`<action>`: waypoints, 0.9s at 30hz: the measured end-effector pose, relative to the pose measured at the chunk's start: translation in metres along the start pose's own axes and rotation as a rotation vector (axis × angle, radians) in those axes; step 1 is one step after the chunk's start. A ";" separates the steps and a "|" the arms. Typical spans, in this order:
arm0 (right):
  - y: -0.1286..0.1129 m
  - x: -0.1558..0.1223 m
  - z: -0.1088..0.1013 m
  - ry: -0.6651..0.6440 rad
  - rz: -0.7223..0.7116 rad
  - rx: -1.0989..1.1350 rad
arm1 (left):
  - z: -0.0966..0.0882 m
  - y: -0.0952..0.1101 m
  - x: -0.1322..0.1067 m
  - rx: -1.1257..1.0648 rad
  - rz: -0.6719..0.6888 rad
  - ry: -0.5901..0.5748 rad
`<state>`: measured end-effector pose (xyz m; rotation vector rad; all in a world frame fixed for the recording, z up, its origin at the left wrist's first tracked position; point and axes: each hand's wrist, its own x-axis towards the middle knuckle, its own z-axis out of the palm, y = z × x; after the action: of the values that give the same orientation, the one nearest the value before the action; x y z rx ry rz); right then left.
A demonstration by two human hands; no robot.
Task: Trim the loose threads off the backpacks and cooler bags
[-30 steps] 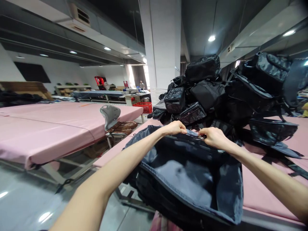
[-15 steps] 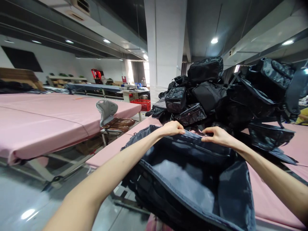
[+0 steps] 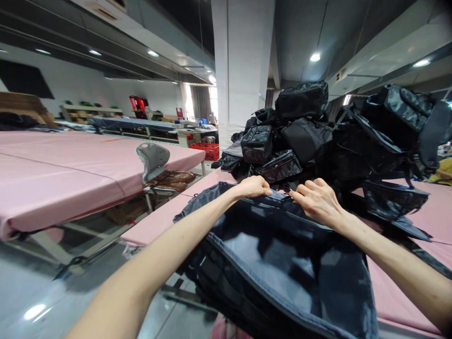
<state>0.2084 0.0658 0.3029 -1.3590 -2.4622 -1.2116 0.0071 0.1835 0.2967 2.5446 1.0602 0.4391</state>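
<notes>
A large dark navy bag (image 3: 278, 263) lies open in front of me on a pink table (image 3: 399, 287), its grey lining showing. My left hand (image 3: 252, 187) is closed on the bag's far top edge. My right hand (image 3: 316, 200) rests on the same edge a little to the right, fingers curled and pinching at the zipper line. What the fingertips grip there is too small to make out.
A tall heap of black bags (image 3: 328, 136) rises just behind my hands. To the left stands another long pink table (image 3: 63, 174) with a grey chair (image 3: 153, 162) beside it. A white pillar (image 3: 243, 66), a red crate (image 3: 209, 150) and far benches lie beyond.
My right hand has shifted slightly left along the bag's top edge and turned so its back shows more. My left hand stays put. The view has drifted a little to the right.
</notes>
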 end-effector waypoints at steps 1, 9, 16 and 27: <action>0.000 -0.001 0.000 0.006 0.011 0.013 | 0.000 0.000 0.000 0.000 -0.003 0.000; 0.002 0.002 0.006 -0.016 0.125 0.164 | 0.002 -0.002 0.001 -0.004 0.005 0.012; 0.000 0.019 0.013 -0.003 0.100 0.189 | 0.008 -0.001 -0.007 0.038 0.065 0.126; 0.010 -0.006 0.005 0.080 0.187 0.153 | 0.043 0.030 -0.030 0.311 0.297 0.440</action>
<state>0.2205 0.0680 0.3032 -1.4312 -2.2635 -0.9945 0.0229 0.1335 0.2667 2.9820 0.9464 1.0248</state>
